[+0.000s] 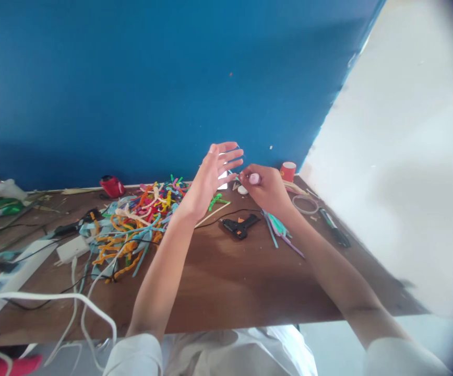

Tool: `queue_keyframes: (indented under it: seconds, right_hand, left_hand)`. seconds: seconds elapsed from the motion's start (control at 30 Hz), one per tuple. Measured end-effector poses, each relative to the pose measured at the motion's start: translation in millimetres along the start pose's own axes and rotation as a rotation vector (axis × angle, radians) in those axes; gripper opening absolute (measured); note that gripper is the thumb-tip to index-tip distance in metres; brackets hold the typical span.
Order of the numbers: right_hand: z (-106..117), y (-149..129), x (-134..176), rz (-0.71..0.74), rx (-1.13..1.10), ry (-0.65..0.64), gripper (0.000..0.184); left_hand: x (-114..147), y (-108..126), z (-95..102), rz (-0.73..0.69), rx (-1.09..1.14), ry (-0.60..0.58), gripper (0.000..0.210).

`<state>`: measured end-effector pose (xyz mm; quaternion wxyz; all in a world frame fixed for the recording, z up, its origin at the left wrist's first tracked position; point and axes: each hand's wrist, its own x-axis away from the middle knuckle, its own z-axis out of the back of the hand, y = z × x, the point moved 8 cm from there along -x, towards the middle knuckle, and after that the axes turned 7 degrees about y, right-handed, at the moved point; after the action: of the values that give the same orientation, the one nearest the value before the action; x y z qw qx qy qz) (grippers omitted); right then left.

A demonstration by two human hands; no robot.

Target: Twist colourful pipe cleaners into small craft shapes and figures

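My left hand (214,175) is raised over the far side of the brown table, its fingers spread and nothing gripped. Thin pale strands show near its fingertips. Close to its little finger, my right hand (265,188) is closed, with a rounded pink end showing at the fingers; what it holds is too small to make out. Below and between the hands lies a black glue gun (239,226) with an orange trigger. A small white round piece (242,190) sits beside my right hand. Partly behind my left hand stands a bright white object (223,183).
Colourful pipe cleaners (132,230) are heaped at left, with more pipe cleaners (277,224) under my right forearm. A red cup (288,171), a clear ring (305,204) and a marker (334,227) lie at right. White cables (89,303) and a power strip (19,277) occupy the left.
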<state>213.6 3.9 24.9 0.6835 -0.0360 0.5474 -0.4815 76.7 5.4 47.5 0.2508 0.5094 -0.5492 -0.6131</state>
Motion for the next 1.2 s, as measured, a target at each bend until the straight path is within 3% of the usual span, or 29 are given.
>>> queue_keyframes:
  seconds: [0.23, 0.4, 0.67, 0.93, 1.2]
  right_hand:
    - [4.4, 4.6, -3.3, -0.018, -0.012, 0.047, 0.012]
    - [1.5, -4.0, -0.4, 0.081, -0.007, 0.014, 0.013]
    - [-4.2, -10.6, 3.8, 0.293, 0.248, 0.008, 0.011]
    - [-24.5, 8.0, 4.0, 0.206, 0.408, -0.157, 0.009]
    - [-17.1, 13.0, -2.8, 0.175, 0.381, -0.079, 0.007]
  left_hand:
    - [-5.0, -5.7, 5.7, 0.045, 0.094, 0.04, 0.059]
    - [-8.5, -11.9, 10.5, 0.106, 0.284, 0.077, 0.06]
    - [-14.6, -22.1, 19.9, 0.196, 0.444, 0.144, 0.062]
    - [-12.8, -21.1, 13.0, 0.2, 0.427, 0.129, 0.063]
    - [-11.4, -17.9, 16.8, 0.203, 0.451, 0.149, 0.063]
